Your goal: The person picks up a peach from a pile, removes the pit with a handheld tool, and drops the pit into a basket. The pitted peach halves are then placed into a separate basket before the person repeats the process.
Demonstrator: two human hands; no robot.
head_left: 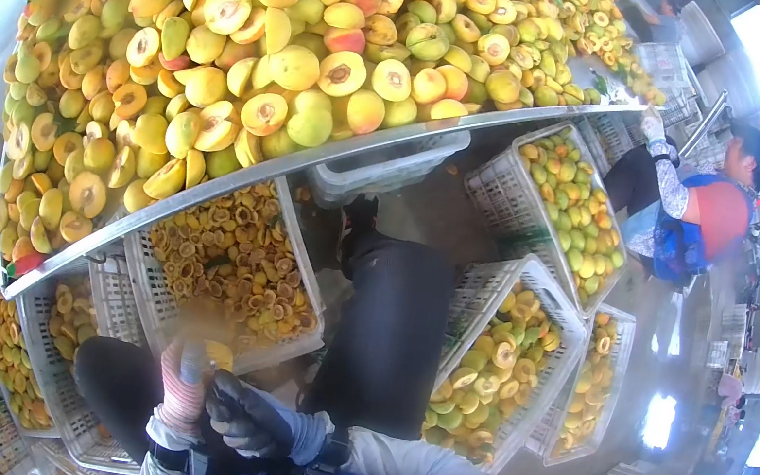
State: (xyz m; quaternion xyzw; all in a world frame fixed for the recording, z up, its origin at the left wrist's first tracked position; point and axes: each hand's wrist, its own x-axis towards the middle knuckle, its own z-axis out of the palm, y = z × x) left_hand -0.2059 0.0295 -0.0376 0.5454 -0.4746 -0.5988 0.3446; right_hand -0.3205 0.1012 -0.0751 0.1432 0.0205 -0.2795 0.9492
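Note:
My left hand, in a pink-and-white striped glove, is closed at the near edge of a crate of fruit scraps. At its fingertips shows a piece of yellow peach, with a brownish motion blur just above it. Close beside it on the right is my right hand, in a dark grey glove with its fingers curled into a fist. Whatever that fist holds is hidden. Under and beyond both hands, the white crate contains cut brown-centred peach scraps.
A metal-edged table heaped with halved peaches spans the top. Crates of fruit stand right of my leg, and more crates stand left. A co-worker sits at the far right.

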